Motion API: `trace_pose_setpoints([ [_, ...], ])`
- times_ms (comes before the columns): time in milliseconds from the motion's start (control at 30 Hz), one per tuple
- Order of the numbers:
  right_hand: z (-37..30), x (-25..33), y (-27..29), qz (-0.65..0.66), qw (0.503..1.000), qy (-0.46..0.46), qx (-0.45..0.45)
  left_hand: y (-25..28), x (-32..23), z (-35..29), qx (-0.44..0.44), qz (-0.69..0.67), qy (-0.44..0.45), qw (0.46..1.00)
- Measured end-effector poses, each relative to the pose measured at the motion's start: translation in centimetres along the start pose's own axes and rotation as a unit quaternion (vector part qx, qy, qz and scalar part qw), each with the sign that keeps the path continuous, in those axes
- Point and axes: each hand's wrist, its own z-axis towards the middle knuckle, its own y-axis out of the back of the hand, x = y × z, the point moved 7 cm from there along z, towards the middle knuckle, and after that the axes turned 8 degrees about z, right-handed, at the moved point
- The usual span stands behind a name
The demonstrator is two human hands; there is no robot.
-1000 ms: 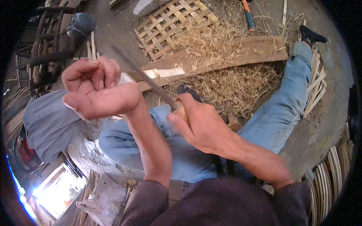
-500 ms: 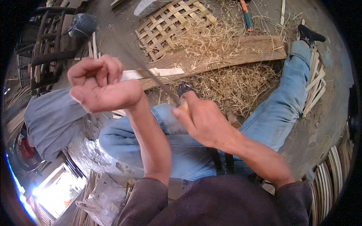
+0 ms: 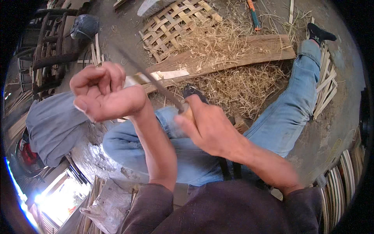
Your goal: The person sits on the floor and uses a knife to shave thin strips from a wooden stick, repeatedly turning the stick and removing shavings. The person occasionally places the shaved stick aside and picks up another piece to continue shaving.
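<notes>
My right hand [image 3: 212, 126] is wrapped round the light wooden handle of a knife [image 3: 165, 91]. Its long, narrow dark blade points up and to the left, the tip blurred. Palm up, my left hand [image 3: 109, 93] has its fingers curled in on the end of a pale bamboo strip [image 3: 173, 74]. From those fingers the strip runs right, over the near edge of a wooden plank [image 3: 269, 48]. The blade crosses in front of the strip beside my left hand; I cannot tell whether they touch.
Curly shavings [image 3: 249, 89] cover the plank and floor. Beyond lie a woven bamboo panel [image 3: 167, 29] and a tool with an orange and teal handle [image 3: 254, 17]. My jeans-clad leg [image 3: 290, 105] stretches right, beside loose strips [image 3: 325, 89]. Grey cloth [image 3: 54, 124] lies left.
The knife and my right hand have shifted slightly left. My left hand has turned a little, and the strip near its fingers has tilted. The strip's far end stays nearly in place.
</notes>
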Motion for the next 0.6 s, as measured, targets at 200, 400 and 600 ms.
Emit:
trace_pose_setpoints([
  [200, 1.3, -1.7, 0.2, -0.034, 0.999, -0.031, 0.011, -0.1, 0.2, -0.1, 0.010, 0.006, -0.016, 1.000],
  [400, 0.7, -3.7, -0.7, -0.043, 0.997, -0.048, 0.031, 0.1, -0.3, -1.0, 0.004, 0.018, 0.013, 1.000],
  [600, 1.7, -4.2, 1.8, 0.070, 0.994, -0.055, -0.070, 1.2, -0.1, -0.4, 0.024, 0.024, 0.015, 0.999],
])
